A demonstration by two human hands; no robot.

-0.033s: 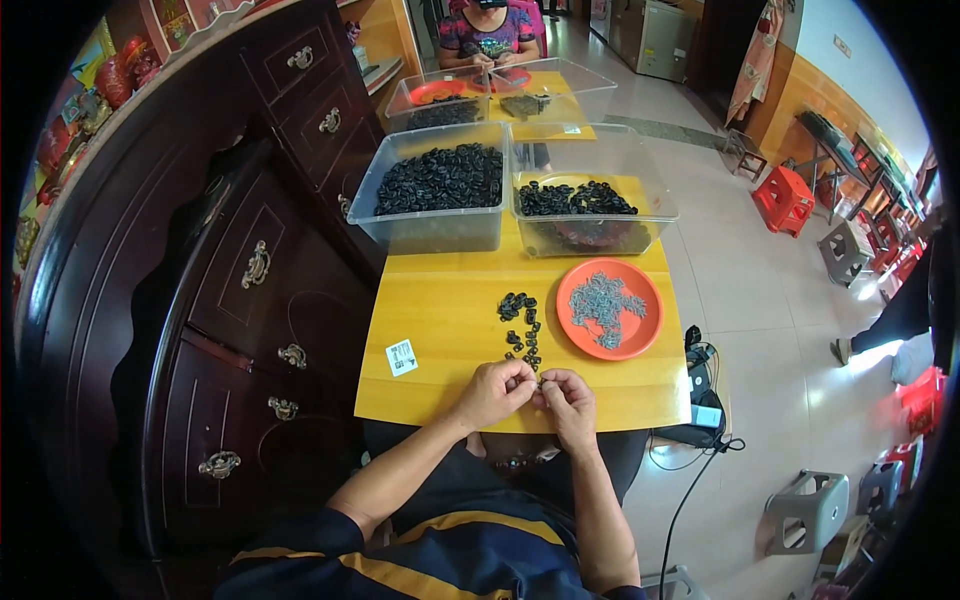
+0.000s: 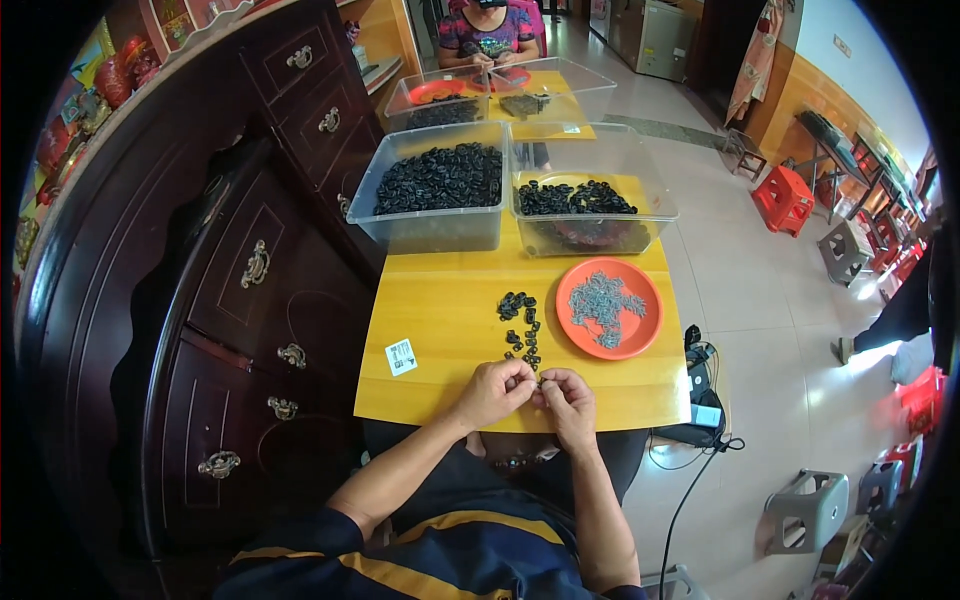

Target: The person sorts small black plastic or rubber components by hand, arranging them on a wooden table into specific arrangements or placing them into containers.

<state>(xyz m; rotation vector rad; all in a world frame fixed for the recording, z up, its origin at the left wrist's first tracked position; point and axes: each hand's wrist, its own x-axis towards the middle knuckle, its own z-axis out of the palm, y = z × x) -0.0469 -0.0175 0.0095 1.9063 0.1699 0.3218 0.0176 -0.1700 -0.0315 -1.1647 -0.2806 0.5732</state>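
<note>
Yellow table (image 2: 440,320), near edge: we log the left hand (image 2: 492,392) and right hand (image 2: 568,396) pressed together, fingertips pinched on a tiny dark part (image 2: 540,380), just below a scatter of small black pieces (image 2: 520,330) and beside an orange plate (image 2: 575,335) of grey bits.

On the near yellow table (image 2: 440,330) stood two clear bins (image 2: 432,205), one orange plate (image 2: 609,307), one small card (image 2: 401,356); two hands (image 2: 495,392) worked.

Both forearms reach forward, left hand (image 2: 493,391) and right hand (image 2: 566,397) meeting, fingers curled, fingertips together.
</note>
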